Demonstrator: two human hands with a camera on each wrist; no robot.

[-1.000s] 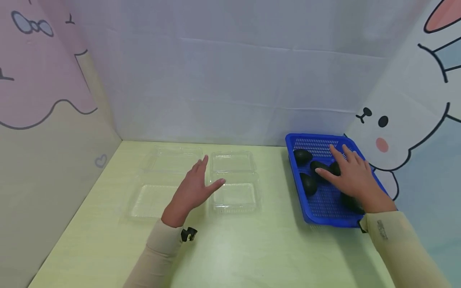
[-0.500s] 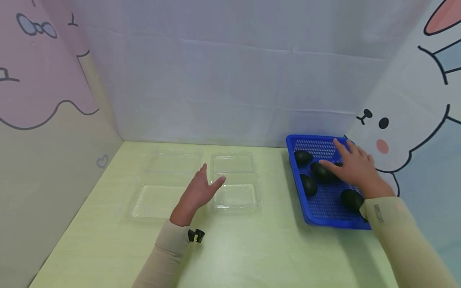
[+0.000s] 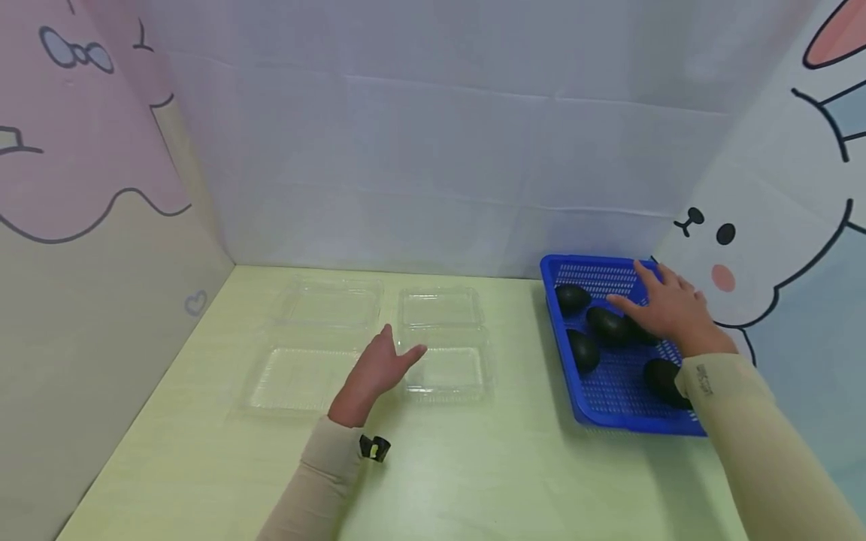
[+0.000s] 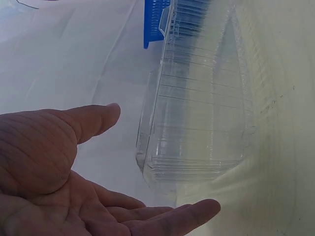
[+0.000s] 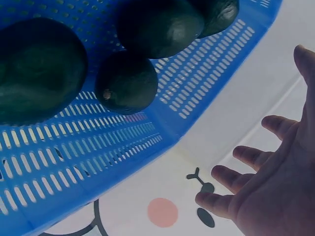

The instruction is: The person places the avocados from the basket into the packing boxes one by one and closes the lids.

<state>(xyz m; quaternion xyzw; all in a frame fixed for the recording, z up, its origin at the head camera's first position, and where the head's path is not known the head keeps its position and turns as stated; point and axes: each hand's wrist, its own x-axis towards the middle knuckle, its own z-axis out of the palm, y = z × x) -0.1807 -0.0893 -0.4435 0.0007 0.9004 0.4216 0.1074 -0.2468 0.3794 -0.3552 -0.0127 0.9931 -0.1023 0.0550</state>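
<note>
In the head view my right hand (image 3: 673, 312) hovers over the far right part of a blue plastic basket (image 3: 575, 406), fingers spread. Several dark green avocados (image 3: 583, 351) lie in it. The right wrist view has this hand (image 5: 275, 182) holding nothing, apart from the avocados (image 5: 126, 82). My left hand (image 3: 375, 372) is over the table between two opened clear plastic clamshell boxes, a wider one (image 3: 304, 379) at left and a smaller one (image 3: 446, 372) at right. In the left wrist view its thumb and fingers are stretched out beside a clear box (image 4: 197, 113), holding nothing.
The pale yellow-green table (image 3: 473, 481) carries boxes and basket. A whitish cloth (image 3: 433, 173) hangs behind it, with cartoon-printed sheets at both sides. The basket's far right corner stands close to the right-hand sheet (image 3: 758, 255).
My right hand has lifted back toward the basket's far right corner, uncovering more of the avocados. The left hand has shifted slightly right and nearer to me.
</note>
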